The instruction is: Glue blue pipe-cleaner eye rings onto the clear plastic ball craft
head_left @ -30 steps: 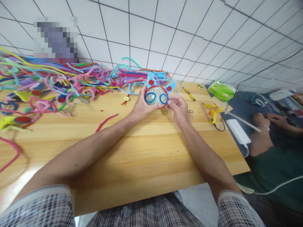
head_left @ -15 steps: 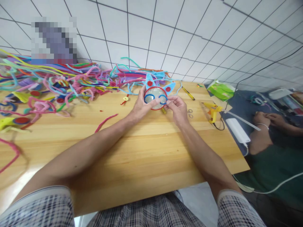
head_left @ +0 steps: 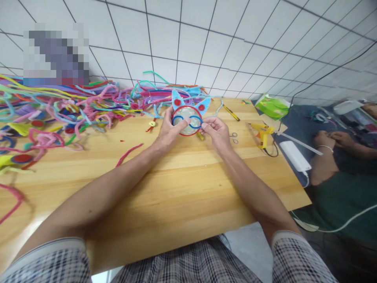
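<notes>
Grips a round, glossy, see-through craft piece (head_left: 187, 113) in the left hand (head_left: 169, 128), to the left of the yellow glue gun (head_left: 264, 134), with thumb across the front and fingers around the edge. Pinches the right end of the blue strands (head_left: 194, 127) on its face between thumb and forefinger of the right hand (head_left: 217, 132). Around the piece, a red rim (head_left: 187, 106); on top, two pointed, fuzzy light-blue ears (head_left: 176, 96) with round red spots. Far left of the glue gun, a tangled heap of fuzzy, many-coloured pipe cleaners (head_left: 88, 104), some straight, some coiled. Just left of the glue gun, thin looped metal rings (head_left: 233, 137); beyond these, a slim yellow-and-black cutter (head_left: 231, 113). Right of the glue gun and nearer, a smooth white oblong case (head_left: 294, 155); beyond and right, a shiny green packet (head_left: 271, 107), contents hidden. Farther right, a co-worker's hands (head_left: 332, 138), touching. Under the glue gun, smooth, pale-grained wooden table (head_left: 176, 196).
</notes>
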Action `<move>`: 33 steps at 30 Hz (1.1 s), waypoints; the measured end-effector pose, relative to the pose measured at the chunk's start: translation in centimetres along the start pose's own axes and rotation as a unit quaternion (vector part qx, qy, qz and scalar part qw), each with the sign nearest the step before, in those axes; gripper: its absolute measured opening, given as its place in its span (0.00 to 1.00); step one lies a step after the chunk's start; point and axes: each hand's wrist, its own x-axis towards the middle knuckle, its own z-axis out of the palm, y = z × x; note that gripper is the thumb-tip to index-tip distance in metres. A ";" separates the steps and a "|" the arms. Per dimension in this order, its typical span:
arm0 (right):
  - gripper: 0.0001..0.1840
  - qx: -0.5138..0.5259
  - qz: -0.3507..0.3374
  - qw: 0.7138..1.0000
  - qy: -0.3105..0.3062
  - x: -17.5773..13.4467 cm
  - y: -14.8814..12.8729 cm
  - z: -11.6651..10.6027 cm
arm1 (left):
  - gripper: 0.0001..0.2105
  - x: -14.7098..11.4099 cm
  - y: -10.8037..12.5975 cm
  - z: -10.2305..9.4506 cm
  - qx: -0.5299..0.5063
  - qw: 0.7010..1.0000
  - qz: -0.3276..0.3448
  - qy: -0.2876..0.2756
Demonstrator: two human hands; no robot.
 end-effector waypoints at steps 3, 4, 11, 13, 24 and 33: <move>0.30 -0.002 0.005 1.000 0.008 -0.1 -0.1 0.2 | 0.44 0.0 -0.1 0.0 0.002 1.000 -0.002 0.001; 0.30 -0.004 0.005 1.000 0.011 -0.2 -0.1 0.3 | 0.44 0.0 -0.1 0.0 0.001 1.000 -0.004 -0.002; 0.31 0.001 0.007 1.000 -0.005 -0.2 -0.4 0.2 | 0.41 0.2 -0.1 -0.2 -0.007 1.000 -0.019 -0.010; 0.31 0.015 0.013 1.000 -0.021 -0.1 -0.5 0.1 | 0.41 0.3 -0.1 -0.3 -0.013 1.000 -0.025 -0.008; 0.36 0.094 0.077 0.991 -0.055 0.3 -0.6 0.1 | 0.34 0.6 0.2 -0.7 -0.055 0.995 -0.056 -0.060; 0.30 0.129 0.103 0.984 -0.065 0.2 -1.6 0.2 | 0.33 0.7 1.1 -1.6 -0.046 0.994 -0.055 -0.088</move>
